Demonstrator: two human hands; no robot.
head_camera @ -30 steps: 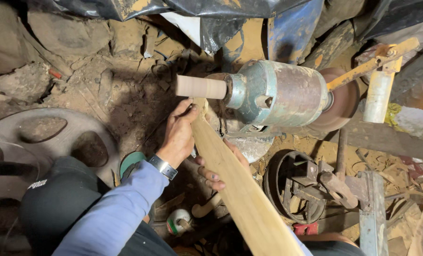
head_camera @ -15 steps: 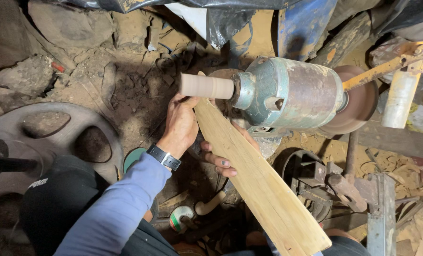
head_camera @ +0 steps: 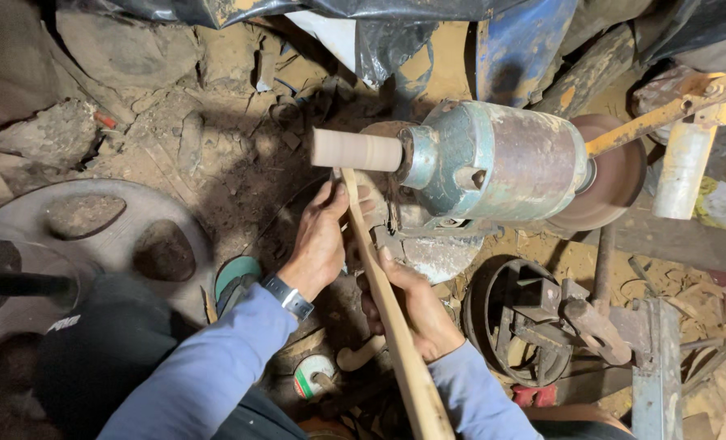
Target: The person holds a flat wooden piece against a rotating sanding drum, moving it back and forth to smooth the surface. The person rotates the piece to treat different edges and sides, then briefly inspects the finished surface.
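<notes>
Worker held long wooden blade (head_camera: pixel 387 318) edge-up beneath pale sanding drum (head_camera: pixel 356 150) on green-grey motor (head_camera: pixel 493 161). Left hand (head_camera: pixel 320 240), wristwatch (head_camera: pixel 288 297) on wrist, fingers wrapped round blade's upper end, just below drum. Right hand (head_camera: pixel 412 305) clamped on blade's middle, thumb along its edge. Blade's tip touched or nearly touched drum; cannot tell which. Brown disc (head_camera: pixel 615 175) sat on motor's far end. Rusty pulley wheel (head_camera: pixel 526 330) lay on dirt floor (head_camera: pixel 216 138) near right hand.
</notes>
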